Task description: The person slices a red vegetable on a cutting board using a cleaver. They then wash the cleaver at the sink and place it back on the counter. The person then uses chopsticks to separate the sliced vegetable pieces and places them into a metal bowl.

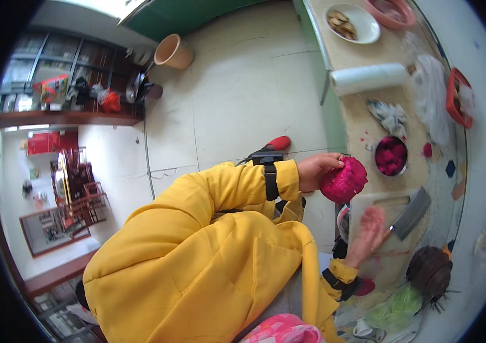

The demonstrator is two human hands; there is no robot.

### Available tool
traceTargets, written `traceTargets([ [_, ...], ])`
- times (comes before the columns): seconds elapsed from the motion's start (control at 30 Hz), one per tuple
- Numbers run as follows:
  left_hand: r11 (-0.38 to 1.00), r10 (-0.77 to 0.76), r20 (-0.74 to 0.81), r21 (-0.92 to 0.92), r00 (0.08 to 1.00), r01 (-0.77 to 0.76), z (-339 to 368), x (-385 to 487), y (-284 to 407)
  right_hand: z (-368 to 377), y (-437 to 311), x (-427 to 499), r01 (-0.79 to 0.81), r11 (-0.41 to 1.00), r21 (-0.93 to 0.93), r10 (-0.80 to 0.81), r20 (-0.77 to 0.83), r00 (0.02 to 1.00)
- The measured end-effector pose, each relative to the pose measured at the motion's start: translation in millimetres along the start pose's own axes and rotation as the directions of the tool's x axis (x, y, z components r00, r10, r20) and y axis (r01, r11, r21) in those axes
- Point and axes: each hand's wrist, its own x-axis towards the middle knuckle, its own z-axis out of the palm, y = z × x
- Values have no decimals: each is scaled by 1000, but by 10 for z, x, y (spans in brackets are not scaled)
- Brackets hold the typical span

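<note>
My left hand (315,172) holds a large magenta piece of what looks like red dragon fruit (342,182) at the counter's front edge. Blurred, my right hand (370,229) is over the front of a white cutting board (365,200) with nothing in it. Close to that hand is the wooden handle of a cleaver (413,214), whose broad blade lies on the board's far side. Beyond the held fruit stands a round metal bowl (406,165) containing magenta fruit chunks (390,156). Near my right wrist lies another magenta piece (365,287), partly hidden.
A crumpled cloth (388,116) and a plastic roll (369,78) lie left of the bowl. Farther left is a white bowl (369,28) with brown slices. A dark round object (430,270) and a bag of greens (395,306) sit to the right. A bucket (174,52) stands on the floor.
</note>
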Motion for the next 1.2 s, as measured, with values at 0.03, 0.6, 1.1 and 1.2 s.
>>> traceTargets([
  [0.03, 1000, -4, -46, 16, 999, 5, -45, -76, 30, 215, 7, -12, -101, 990, 103, 87, 134, 987],
  [0.6, 890, 455, -321, 202, 830, -409, -2224, -4255, 2957, 5655, 1224, -901, -430, 868, -247, 475, 663, 578],
  [1.1, 686, 722, -630, 591, 288, -425, -3418, -5933, 4422, 8449, 2422, -1219, -188, 843, -504, 533, 732, 425],
  [1.2, 711, 693, -652, 544, 309, -446, -3626, -6054, 4880, 8989, 2546, -1045, -202, 831, -519, 556, 753, 351],
])
